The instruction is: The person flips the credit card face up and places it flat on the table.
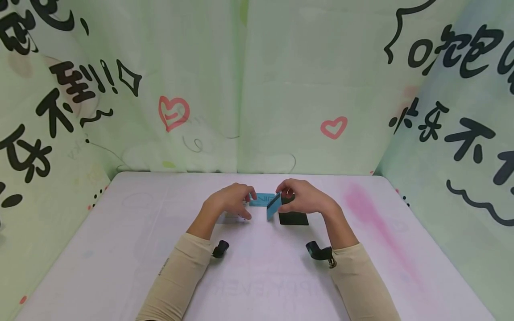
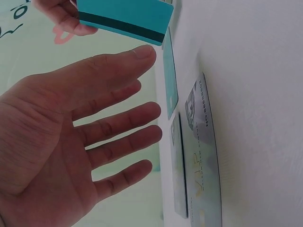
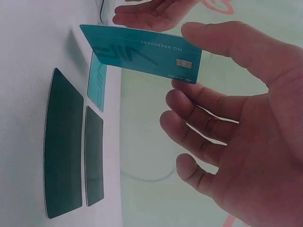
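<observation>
My right hand (image 1: 307,196) pinches a blue VIP card (image 3: 147,53) by one end between thumb and index finger. The card is raised off the table, its chip and number facing the right wrist camera and its dark stripe facing the left one. My left hand (image 2: 80,127) hovers with fingers spread and nothing in them, near two silvery cards, the nearer one (image 2: 203,161) marked VIP. A second blue card (image 1: 262,199) lies flat between the hands at the back. Below my right hand lie two dark green cards, one nearer (image 3: 64,146) and one farther (image 3: 94,156).
The white table (image 1: 265,285) carries a pink smear (image 1: 377,218) on its right side. Pale green curtains (image 1: 281,89) with black writing and red hearts enclose the back and both sides. A black wrist-camera mount (image 1: 319,251) sticks out by the right sleeve.
</observation>
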`<move>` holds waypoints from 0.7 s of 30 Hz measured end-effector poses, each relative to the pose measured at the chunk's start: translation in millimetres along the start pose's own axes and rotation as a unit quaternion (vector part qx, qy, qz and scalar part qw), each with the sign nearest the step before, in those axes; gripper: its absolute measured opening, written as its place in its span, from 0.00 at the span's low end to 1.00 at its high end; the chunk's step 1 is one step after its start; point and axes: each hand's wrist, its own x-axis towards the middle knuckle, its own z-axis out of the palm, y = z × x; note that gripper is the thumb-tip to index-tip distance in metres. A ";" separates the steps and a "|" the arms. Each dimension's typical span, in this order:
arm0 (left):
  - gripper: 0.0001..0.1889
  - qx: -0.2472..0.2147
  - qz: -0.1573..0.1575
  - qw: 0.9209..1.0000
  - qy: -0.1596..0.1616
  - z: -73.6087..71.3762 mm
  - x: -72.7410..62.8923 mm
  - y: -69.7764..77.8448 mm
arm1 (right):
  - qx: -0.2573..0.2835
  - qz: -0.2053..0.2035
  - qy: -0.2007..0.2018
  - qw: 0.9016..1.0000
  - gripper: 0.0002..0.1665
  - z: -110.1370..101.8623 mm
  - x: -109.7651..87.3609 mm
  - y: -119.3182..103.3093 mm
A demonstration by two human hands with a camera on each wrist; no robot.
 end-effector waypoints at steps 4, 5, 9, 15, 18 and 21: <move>0.29 -0.006 -0.003 1.000 -0.002 -0.6 -1.0 0.7 | 0.003 0.006 0.001 1.000 0.30 0.3 -0.3 -2.4; 0.29 -0.008 -0.004 1.000 -0.003 -0.7 -1.1 0.9 | 0.004 0.009 0.001 1.000 0.30 0.4 -0.7 -3.2; 0.28 -0.011 -0.006 1.000 -0.004 -0.7 -0.9 0.2 | 0.009 0.011 0.003 1.000 0.30 0.1 -1.9 -5.8; 0.28 -0.011 -0.004 1.000 -0.005 -1.1 -1.9 0.7 | 0.007 0.011 0.007 1.000 0.32 -0.2 -2.2 -4.7; 0.28 -0.010 -0.003 1.000 -0.003 -1.7 -2.8 1.4 | 0.003 0.009 0.006 1.000 0.32 -0.2 -1.5 -3.5; 0.28 -0.009 -0.002 1.000 -0.002 -1.9 -3.7 1.9 | 0.002 0.012 0.005 1.000 0.32 -0.4 -1.5 -4.0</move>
